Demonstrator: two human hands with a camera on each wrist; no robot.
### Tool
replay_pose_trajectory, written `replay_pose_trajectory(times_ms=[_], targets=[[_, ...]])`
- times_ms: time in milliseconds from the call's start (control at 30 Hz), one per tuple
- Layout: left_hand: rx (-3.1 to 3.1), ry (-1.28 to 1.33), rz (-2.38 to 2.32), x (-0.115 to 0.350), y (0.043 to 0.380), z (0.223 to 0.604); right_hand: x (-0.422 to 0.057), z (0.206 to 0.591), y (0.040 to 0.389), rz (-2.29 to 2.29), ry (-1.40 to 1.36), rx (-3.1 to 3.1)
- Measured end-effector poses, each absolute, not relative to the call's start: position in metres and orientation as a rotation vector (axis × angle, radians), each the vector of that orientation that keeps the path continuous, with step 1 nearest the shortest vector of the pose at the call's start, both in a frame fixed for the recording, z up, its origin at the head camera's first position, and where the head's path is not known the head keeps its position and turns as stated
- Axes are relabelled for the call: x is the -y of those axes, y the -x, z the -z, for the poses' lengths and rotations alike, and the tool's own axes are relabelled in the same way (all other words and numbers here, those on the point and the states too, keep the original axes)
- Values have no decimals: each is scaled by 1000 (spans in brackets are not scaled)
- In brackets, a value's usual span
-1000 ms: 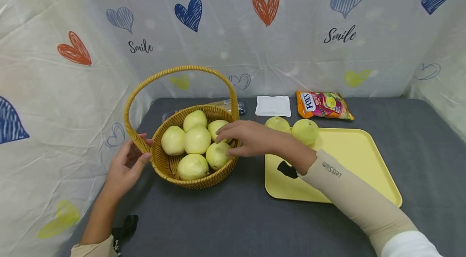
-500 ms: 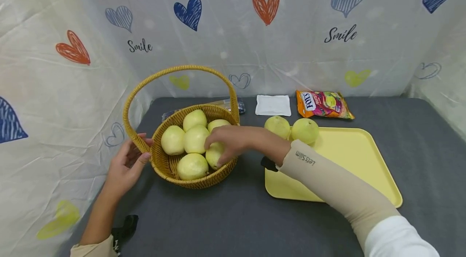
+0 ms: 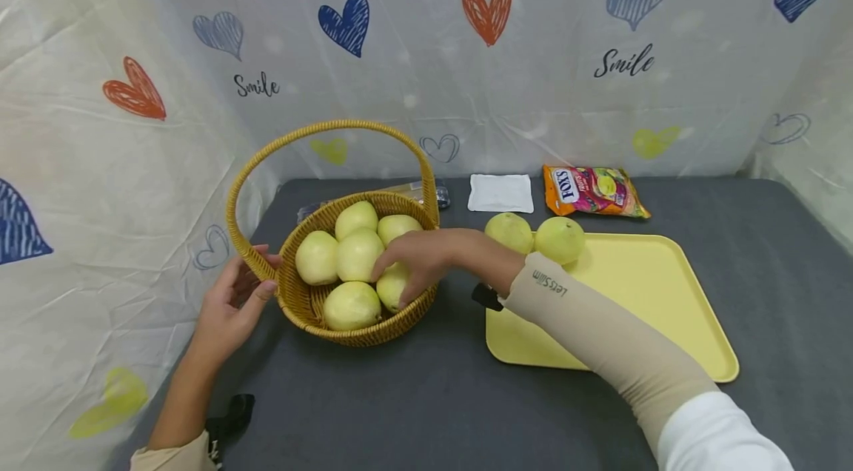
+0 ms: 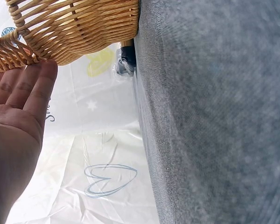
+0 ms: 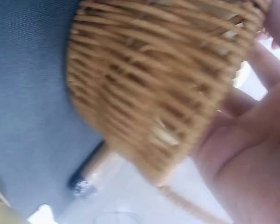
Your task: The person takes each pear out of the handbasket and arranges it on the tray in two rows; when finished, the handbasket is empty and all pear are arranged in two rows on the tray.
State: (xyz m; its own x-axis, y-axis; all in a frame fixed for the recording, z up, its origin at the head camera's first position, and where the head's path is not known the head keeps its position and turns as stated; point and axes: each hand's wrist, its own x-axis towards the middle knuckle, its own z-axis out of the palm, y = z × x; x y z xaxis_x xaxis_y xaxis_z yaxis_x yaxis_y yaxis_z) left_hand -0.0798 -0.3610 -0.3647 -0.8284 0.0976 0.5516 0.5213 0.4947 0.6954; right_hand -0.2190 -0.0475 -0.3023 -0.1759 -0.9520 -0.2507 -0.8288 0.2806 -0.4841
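Observation:
A yellow wicker basket (image 3: 366,338) with a tall arched handle (image 3: 346,124) stands on the left of the table, several round, pale yellow-green pears inside it. My left hand (image 3: 229,308) holds the basket's left side at the foot of the handle, thumb in front and fingers behind; the left wrist view has its fingertips against the weave (image 4: 84,28). Reaching over the right rim, my right hand (image 3: 423,258) curls its fingers and thumb round the front right pear (image 3: 392,286), partly hiding it. In the right wrist view, the basket wall (image 5: 144,79) hides the fingertips.
A yellow tray (image 3: 656,308) lies to the right, with one pear (image 3: 509,232) and another pear (image 3: 560,240) at its far left corner. Behind are a white packet (image 3: 500,193), an orange candy bag (image 3: 595,192) and a clear-wrapped roll (image 3: 409,192) behind the basket.
My right hand has moved left and down from over the basket's right rim onto the front right pear, then nearly stopped there. The left hand and the basket have stayed in place.

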Motion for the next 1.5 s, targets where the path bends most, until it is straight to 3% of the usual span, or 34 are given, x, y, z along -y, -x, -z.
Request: replay_pose_trajectory(times_ms=[333,967,1500], targets=[[2304,509,1284,361,80,366,36,315,227,609,1698,-1993],[2295,505,1295,361,79,365,13,315,232,1021,1480,-1931],[2317,473,1302,361,79,366,-16,317,226,1497,1041,-1740]])
